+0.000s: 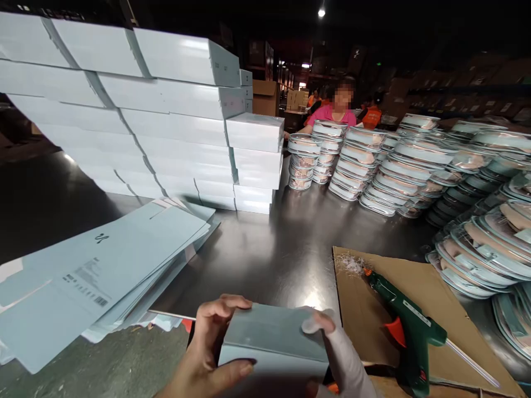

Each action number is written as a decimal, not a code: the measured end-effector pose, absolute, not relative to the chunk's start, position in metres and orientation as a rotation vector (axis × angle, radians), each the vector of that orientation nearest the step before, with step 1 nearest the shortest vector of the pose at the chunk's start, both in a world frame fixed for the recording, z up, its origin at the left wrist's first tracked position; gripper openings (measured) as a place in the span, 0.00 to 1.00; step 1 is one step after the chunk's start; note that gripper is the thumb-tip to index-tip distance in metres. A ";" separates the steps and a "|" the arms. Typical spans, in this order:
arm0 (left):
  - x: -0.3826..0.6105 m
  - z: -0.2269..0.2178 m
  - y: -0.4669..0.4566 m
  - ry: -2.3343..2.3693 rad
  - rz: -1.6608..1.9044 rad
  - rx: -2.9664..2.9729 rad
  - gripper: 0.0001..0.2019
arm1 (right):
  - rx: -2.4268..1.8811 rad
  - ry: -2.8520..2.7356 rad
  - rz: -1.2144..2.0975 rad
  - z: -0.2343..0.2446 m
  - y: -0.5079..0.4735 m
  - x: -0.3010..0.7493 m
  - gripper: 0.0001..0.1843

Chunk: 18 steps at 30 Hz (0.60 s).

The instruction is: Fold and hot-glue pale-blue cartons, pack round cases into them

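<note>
Fingers (219,309) of the left hand (205,354) are curled over the top left edge of a pale blue box (276,342), with the thumb pressed along its near face. The box is gripped on its other side by the right hand (338,354), whose fingers are wrapped in a whitish covering and hooked over the top right corner. The box is held low at the near edge of the view, just above a dark metal table (282,254).

Just right of the right hand, a green glue gun (409,331) with an orange trigger is laid on a sheet of brown cardboard (440,287); dried glue strands are seen by its nozzle. To the left, a fanned pile of flat unfolded cartons (95,276) is spread on the table. Behind it, a tall stack of closed white boxes (166,116) is built up. Rows of clear-lidded round trays (415,166) are stacked across the right side. At the far end of the table, a person in a pink top (336,113) is seated.
</note>
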<state>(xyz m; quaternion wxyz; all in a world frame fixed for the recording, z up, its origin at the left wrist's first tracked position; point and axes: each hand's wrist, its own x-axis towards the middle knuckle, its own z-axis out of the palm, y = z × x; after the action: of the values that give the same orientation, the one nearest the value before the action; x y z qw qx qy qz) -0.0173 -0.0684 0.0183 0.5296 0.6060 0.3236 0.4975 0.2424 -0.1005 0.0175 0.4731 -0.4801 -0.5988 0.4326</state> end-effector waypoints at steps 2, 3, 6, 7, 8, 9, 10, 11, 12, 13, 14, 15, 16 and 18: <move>-0.020 0.020 -0.067 0.725 1.150 1.586 0.23 | -1.170 -1.528 1.027 0.020 -0.106 0.250 0.13; -0.022 0.022 -0.065 0.698 1.083 1.683 0.20 | -1.162 -1.594 0.963 0.022 -0.110 0.253 0.16; -0.028 0.034 -0.057 0.655 0.879 1.845 0.10 | -1.118 -1.811 0.731 0.032 -0.121 0.259 0.31; -0.030 0.039 -0.054 0.652 0.838 1.854 0.09 | -1.090 -1.865 0.689 0.035 -0.122 0.261 0.34; -0.033 0.044 -0.051 0.650 0.809 1.852 0.09 | -1.063 -1.893 0.692 0.038 -0.122 0.262 0.37; -0.036 0.048 -0.049 0.651 0.807 1.848 0.09 | -1.039 -1.897 0.739 0.039 -0.121 0.263 0.37; -0.039 0.051 -0.046 0.670 0.836 1.838 0.08 | -1.012 -1.870 0.809 0.039 -0.119 0.264 0.37; -0.043 0.052 -0.043 0.720 0.907 1.806 0.08 | -0.995 -1.791 0.905 0.038 -0.116 0.265 0.35; -0.048 0.051 -0.040 0.810 1.022 1.729 0.07 | -0.984 -1.661 1.003 0.034 -0.114 0.266 0.33; -0.051 0.048 -0.038 0.922 1.160 1.590 0.08 | -0.981 -1.507 1.091 0.029 -0.111 0.266 0.33; -0.054 0.044 -0.036 1.032 1.291 1.393 0.11 | -0.998 -1.366 1.151 0.024 -0.109 0.264 0.34; -0.055 0.039 -0.034 1.119 1.380 1.169 0.16 | -1.037 -1.268 1.177 0.018 -0.107 0.262 0.36; -0.054 0.032 -0.034 1.175 1.414 0.962 0.21 | -1.096 -1.218 1.172 0.015 -0.106 0.260 0.38; -0.048 0.021 -0.033 1.237 1.382 0.760 0.28 | -1.238 -1.208 1.098 0.015 -0.105 0.256 0.37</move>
<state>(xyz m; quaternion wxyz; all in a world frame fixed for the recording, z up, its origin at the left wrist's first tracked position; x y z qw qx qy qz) -0.0482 -0.0334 0.0207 0.5383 0.3196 0.5200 0.5811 0.2559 -0.1045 0.0153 0.5195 -0.5161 -0.5039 0.4580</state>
